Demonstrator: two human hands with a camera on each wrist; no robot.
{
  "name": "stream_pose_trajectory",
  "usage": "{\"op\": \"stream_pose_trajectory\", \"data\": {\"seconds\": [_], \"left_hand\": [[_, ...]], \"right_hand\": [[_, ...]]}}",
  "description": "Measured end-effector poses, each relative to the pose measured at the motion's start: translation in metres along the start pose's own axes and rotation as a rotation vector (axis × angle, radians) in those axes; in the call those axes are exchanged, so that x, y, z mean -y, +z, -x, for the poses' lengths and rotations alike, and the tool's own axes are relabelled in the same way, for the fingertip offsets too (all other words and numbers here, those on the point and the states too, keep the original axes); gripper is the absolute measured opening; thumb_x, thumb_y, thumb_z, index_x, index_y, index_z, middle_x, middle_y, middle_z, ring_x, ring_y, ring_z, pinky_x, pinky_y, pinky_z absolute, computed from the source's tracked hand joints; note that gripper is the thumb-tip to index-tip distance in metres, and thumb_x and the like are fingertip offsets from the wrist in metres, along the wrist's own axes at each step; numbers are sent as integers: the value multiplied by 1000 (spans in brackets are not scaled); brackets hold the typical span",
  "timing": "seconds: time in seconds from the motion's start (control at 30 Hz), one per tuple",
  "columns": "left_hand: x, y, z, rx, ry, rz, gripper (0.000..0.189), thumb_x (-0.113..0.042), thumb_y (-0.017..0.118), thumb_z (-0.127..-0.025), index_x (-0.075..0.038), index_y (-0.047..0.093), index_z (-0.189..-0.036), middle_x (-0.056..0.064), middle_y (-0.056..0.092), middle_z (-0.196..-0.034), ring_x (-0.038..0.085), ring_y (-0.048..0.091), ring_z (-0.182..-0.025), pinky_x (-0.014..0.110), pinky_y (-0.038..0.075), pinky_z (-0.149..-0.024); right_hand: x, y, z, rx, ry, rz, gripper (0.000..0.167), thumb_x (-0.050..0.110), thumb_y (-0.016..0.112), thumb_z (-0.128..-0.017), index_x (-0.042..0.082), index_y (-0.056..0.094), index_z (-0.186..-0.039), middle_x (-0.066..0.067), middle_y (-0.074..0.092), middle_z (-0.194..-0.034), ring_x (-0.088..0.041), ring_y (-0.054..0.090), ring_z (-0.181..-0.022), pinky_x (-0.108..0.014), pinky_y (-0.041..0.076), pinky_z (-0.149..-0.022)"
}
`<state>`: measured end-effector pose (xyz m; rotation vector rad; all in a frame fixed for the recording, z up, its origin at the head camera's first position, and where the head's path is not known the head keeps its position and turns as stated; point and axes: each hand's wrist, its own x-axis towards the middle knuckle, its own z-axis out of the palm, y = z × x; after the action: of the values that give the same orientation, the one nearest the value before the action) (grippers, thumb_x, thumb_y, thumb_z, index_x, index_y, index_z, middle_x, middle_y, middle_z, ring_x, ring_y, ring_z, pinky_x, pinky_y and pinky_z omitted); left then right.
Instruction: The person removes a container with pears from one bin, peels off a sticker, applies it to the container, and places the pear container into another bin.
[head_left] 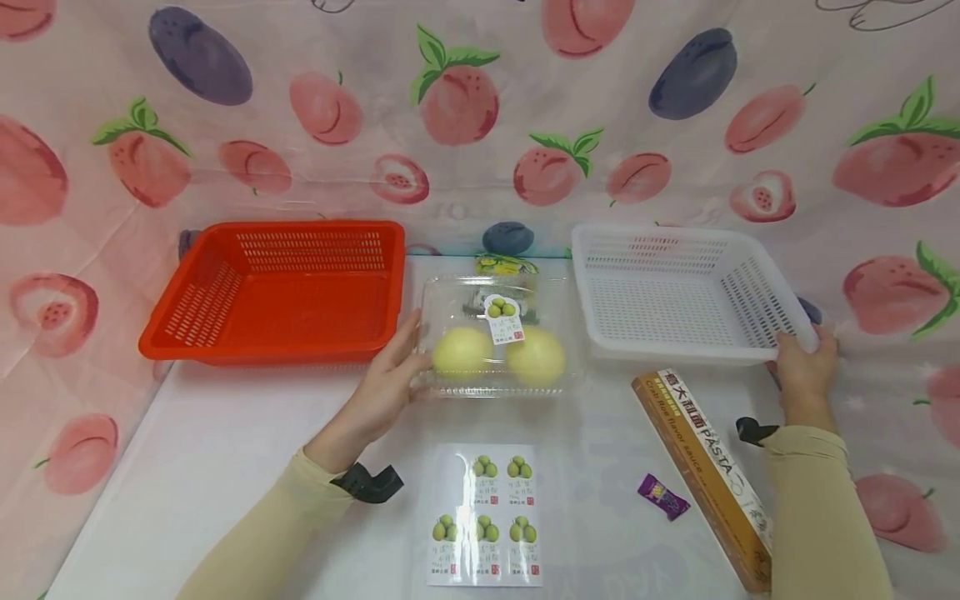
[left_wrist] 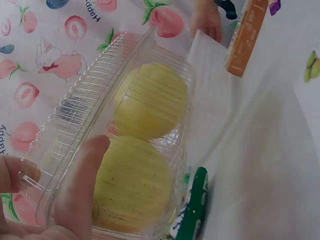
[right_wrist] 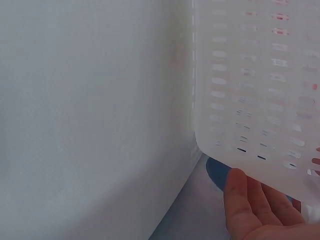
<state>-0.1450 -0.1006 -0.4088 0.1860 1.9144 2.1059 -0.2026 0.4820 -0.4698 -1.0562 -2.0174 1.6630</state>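
My left hand grips the left side of a clear plastic clamshell box. Inside lie two round yellow fruits, their skin faintly speckled in the left wrist view. A white label with a fruit picture is stuck on the lid. The left thumb presses against the box wall. At the front right corner of the white basket, my right hand holds the rim. In the right wrist view its fingers are at the basket's lower edge. The basket's inside shows no contents.
An orange-red basket stands at the back left. Behind the box is a green-and-yellow packet, partly hidden. A label sheet lies in front. Right of it are a small purple wrapped sweet and a long pasta box.
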Motion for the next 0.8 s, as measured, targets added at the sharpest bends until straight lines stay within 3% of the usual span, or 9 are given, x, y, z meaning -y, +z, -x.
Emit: {"op": "stream_pose_trajectory", "data": {"seconds": [0.27, 0.47, 0.7, 0.8], "left_hand": [[-14, 19, -20, -1, -6, -20, 71, -18, 52, -98, -28, 14, -158, -1, 16, -160, 25, 22, -142, 50, 46, -96], [-24, 43, -38, 25, -3, 68, 72, -15, 52, -98, -27, 13, -158, 3, 15, -161, 26, 30, -138, 49, 47, -94], [-31, 71, -60, 60, 24, 158, 74, -7, 49, -97, -21, 12, -158, 3, 10, -162, 20, 16, -144, 47, 52, -86], [-32, 81, -69, 78, 29, 210, 73, -4, 47, -97, -21, 10, -158, 3, 7, -162, 22, 17, -144, 47, 55, -80]], "right_hand": [[-3, -3, -4, 0, 13, 38, 65, 31, 58, -97, 31, 25, -153, -4, 35, -145, -10, 49, -108, -18, 51, -64], [-4, -3, -4, -11, 1, 35, 64, 31, 59, -96, 31, 28, -152, -1, 39, -139, -6, 50, -101, -17, 50, -62], [9, 3, 13, -21, 18, -39, 61, 20, 57, -96, 24, 31, -152, -8, 37, -139, -4, 48, -88, -15, 49, -55], [14, 4, 17, -3, 30, -32, 63, 19, 55, -97, 24, 27, -153, -8, 34, -143, -3, 46, -87, -13, 49, -57]]}}
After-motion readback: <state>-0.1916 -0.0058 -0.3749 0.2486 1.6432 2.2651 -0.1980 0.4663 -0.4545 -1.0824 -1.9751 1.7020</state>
